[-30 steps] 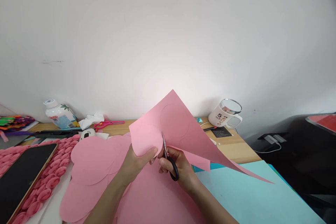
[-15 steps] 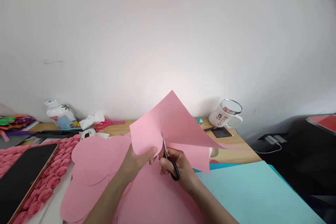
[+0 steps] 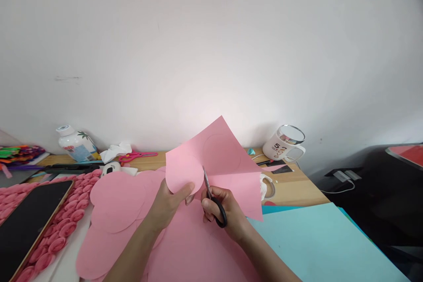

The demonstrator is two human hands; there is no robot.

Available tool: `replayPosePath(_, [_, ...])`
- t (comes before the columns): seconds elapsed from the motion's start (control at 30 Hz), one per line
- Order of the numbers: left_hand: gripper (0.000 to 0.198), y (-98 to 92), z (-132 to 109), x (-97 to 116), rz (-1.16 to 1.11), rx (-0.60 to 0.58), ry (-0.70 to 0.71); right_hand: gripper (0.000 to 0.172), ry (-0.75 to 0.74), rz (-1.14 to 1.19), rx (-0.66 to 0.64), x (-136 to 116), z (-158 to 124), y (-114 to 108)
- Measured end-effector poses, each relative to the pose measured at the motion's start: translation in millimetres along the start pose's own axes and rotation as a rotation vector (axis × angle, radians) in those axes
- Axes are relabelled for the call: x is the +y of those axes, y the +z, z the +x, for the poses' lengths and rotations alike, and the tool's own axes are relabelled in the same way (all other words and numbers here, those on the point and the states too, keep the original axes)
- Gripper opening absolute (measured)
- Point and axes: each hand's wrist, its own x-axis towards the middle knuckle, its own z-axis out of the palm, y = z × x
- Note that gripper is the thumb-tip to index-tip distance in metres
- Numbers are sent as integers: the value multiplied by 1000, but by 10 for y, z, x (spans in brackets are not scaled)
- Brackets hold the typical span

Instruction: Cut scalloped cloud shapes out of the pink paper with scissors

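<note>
My left hand [image 3: 169, 204] pinches the lower left edge of a pink paper sheet [image 3: 224, 158] held up over the desk. Faint circles are drawn on the sheet. My right hand [image 3: 220, 208] grips black-handled scissors [image 3: 213, 198], whose blades are cutting upward into the sheet along a rounded line. The part by my left thumb is a partly cut disc [image 3: 183, 172].
Cut pink paper discs [image 3: 115, 202] and more pink paper lie under my arms. A light blue sheet [image 3: 317, 242] lies to the right. A white mug [image 3: 284, 144], pink scissors [image 3: 137, 156], a bottle [image 3: 75, 142], pink rosettes [image 3: 69, 220] and a dark tablet [image 3: 28, 222] surround them.
The sheet's long right corner has swung back and folded away from over the blue sheet. The cut has advanced slightly around the disc. Both hands stay in place.
</note>
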Motion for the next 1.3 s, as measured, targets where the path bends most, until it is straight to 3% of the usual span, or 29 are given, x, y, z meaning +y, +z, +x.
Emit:
replayPosePath(0.2, [27, 108, -37, 106, 76, 108, -9, 26, 20, 7, 1, -31, -5, 7])
replayPosePath(0.5, [26, 117, -49, 107, 59, -3, -44, 29, -83, -34, -40, -131, 6, -15])
replayPosePath(1.07, [17, 113, -48, 81, 31, -31, -47, 35, -88, -53, -65, -119, 8, -67])
replayPosePath(1.3, [12, 127, -60, 74, 33, -20, -47, 34, -119, 2, -135, -122, 10, -56])
